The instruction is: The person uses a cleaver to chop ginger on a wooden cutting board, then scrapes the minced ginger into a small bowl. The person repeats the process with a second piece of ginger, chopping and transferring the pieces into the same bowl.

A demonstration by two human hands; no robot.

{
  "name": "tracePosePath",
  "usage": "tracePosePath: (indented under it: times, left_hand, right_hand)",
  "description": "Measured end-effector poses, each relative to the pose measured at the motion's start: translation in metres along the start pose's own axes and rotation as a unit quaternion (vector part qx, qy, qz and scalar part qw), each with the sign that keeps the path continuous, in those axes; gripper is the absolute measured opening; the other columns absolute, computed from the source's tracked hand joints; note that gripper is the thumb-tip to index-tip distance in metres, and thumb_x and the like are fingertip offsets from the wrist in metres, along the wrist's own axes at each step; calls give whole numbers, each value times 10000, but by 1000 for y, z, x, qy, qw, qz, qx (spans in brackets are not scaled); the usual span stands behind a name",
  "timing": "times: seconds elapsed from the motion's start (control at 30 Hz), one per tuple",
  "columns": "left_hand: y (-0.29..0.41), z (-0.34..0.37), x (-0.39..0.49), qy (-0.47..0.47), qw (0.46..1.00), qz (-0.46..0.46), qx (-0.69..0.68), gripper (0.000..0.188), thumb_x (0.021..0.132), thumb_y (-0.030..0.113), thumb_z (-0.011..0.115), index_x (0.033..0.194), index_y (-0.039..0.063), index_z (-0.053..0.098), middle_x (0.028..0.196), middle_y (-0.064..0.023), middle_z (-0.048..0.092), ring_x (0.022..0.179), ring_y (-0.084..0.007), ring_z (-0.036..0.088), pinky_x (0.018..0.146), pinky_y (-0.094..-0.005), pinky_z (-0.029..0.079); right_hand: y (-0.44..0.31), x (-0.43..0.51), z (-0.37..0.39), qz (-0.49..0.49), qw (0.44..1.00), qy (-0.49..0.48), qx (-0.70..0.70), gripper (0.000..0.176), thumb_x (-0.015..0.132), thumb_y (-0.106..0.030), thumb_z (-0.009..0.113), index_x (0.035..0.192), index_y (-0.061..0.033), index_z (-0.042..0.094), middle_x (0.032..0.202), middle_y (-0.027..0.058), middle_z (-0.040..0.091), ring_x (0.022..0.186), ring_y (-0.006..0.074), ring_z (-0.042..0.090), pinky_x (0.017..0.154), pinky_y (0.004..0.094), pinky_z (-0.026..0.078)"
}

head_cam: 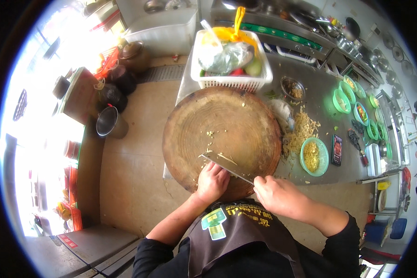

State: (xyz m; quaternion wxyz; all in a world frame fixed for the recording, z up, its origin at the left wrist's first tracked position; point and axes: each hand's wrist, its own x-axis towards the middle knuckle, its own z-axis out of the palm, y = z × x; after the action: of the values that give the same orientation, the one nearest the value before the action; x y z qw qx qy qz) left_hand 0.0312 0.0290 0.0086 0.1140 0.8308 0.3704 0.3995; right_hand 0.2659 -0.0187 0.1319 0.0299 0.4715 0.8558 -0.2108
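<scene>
On the near part of a large round wooden chopping block (226,114), my right hand (274,193) grips the handle of a cleaver (231,168), its blade slanting up to the left. My left hand (213,182) rests on the block close against the blade, fingers bent; whatever lies under them is hidden. Thin pale slivers (227,158) lie beside the blade, and small chopped bits (209,133) are scattered farther up the block. A green plastic basket (302,163) of chopped yellowish pieces (311,156) stands to the right of the block.
Behind the block is a white basket (229,82) of vegetables and bags. Pale peelings (304,127), a metal bowl (284,87), a cloth (280,110) and a phone (336,150) lie on the metal table to the right. Several green baskets stand farther right. A bucket (107,121) stands left.
</scene>
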Motion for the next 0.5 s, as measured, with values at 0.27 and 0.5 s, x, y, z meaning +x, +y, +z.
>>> tracePosePath:
  times: [0.27, 0.5]
  left_hand:
    - [2, 0, 3, 8, 1000, -1, 0, 211, 786, 6, 734, 994, 31, 715, 1025, -128, 672, 958, -350, 655, 829, -437, 567]
    - [2, -2, 3, -15, 1000, -8, -4, 274, 762, 1, 738, 1033, 38, 727, 1005, -119, 668, 941, -351, 652, 805, -445, 567]
  right_hand:
    - [0, 7, -6, 48, 995, 2, 83, 192, 1015, -148, 603, 970, 10, 503, 782, 268, 663, 722, 462, 693, 624, 524, 568]
    - [1, 7, -3, 25, 990, 63, 126, 176, 1007, -115, 587, 933, 12, 491, 676, 239, 656, 627, 448, 691, 539, 526, 551]
